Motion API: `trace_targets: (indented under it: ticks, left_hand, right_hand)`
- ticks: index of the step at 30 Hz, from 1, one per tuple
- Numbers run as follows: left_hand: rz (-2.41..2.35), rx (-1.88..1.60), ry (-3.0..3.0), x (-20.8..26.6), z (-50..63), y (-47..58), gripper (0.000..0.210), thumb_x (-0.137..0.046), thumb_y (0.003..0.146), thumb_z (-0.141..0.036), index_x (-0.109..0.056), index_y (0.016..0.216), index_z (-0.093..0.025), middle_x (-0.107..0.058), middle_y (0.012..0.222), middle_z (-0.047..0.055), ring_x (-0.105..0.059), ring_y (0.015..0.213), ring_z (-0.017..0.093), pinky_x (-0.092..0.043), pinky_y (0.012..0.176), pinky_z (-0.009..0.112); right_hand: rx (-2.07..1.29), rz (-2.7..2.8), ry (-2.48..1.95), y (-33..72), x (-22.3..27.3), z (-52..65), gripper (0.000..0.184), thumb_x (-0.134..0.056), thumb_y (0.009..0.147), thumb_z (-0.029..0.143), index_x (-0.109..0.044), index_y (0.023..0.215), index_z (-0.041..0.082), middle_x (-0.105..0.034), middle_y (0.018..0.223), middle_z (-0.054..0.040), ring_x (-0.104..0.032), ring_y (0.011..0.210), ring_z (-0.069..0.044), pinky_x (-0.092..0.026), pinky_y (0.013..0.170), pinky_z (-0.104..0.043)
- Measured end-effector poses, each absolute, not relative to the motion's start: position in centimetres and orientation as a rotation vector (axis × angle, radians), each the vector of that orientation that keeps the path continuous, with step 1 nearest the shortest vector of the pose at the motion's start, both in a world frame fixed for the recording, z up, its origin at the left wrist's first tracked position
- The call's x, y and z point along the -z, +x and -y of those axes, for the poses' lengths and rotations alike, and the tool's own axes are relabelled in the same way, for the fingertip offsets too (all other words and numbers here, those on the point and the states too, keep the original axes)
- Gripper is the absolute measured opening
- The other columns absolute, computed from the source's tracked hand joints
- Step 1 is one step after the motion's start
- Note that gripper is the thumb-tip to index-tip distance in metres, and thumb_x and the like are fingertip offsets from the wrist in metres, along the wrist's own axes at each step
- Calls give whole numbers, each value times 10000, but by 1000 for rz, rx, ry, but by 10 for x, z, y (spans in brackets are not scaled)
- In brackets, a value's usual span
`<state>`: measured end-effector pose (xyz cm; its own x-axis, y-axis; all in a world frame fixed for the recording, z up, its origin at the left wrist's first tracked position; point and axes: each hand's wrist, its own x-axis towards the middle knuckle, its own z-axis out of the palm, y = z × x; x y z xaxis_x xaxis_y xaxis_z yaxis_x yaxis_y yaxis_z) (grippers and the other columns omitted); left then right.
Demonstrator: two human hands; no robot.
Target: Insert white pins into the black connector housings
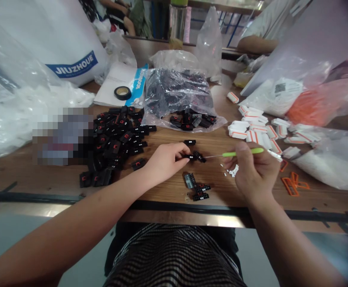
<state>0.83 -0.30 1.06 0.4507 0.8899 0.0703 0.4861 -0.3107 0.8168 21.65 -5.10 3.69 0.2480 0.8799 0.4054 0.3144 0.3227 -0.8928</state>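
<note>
My left hand (170, 161) is closed, its thumb and fingertips pinching a small black connector housing (191, 157) with white dots on its end. My right hand (253, 171) grips a thin pick with a bright green handle (229, 154); its slim metal shaft points left, and the tip is close to black connectors right of my left fingertips. Whether the tip touches one, I cannot tell. Another black connector (189, 142) lies just beyond my left fingers. Several more connectors (201, 192) rest nearer the table edge. Tiny white pieces (233, 171) are scattered beside my right hand.
Black connectors (114, 139) are heaped on the left, and an open plastic bag (176, 89) of them stands behind. White parts with orange strips (256, 127) pile up on the right, near orange frames (290, 185). Black tape (122, 93) sits on papers (111, 81). Large bags flank both sides.
</note>
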Motion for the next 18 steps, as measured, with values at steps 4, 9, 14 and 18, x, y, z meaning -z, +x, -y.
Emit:
trace_targets:
  ticks: [4,9,14,18]
  left_hand:
    - [-1165,-714,1933,-10,5,10,124,-684,826,-120,-679,930,-186,-717,836,-7,-636,713,119,-496,707,259]
    - [-1196,-753,1894,-10,6,11,96,-672,838,-130,-662,918,-183,-717,847,-4,-632,702,114,-491,690,250]
    - [-1154,-749,1950,-8,7,12,123,-699,826,-121,-671,922,-194,-723,874,-14,-639,740,120,-488,715,257]
    - [-1160,-717,1984,-7,8,13,140,-706,823,-109,-679,931,-193,-727,878,-10,-643,753,131,-487,726,272]
  right_hand:
    - [-622,1365,-1249,218,-34,52,293,-589,955,350,-682,704,231,-669,618,-7,-587,450,-113,-470,410,-264]
    - [-583,1352,-1242,218,-36,51,273,-595,952,351,-693,721,245,-668,608,-11,-578,431,-114,-451,391,-268]
    - [-582,1330,-1291,212,-30,51,272,-600,947,375,-699,754,212,-702,682,-31,-607,467,-111,-486,439,-259]
    - [-607,1363,-1329,209,-23,51,291,-599,947,392,-701,769,185,-703,671,-24,-626,492,-106,-498,472,-241]
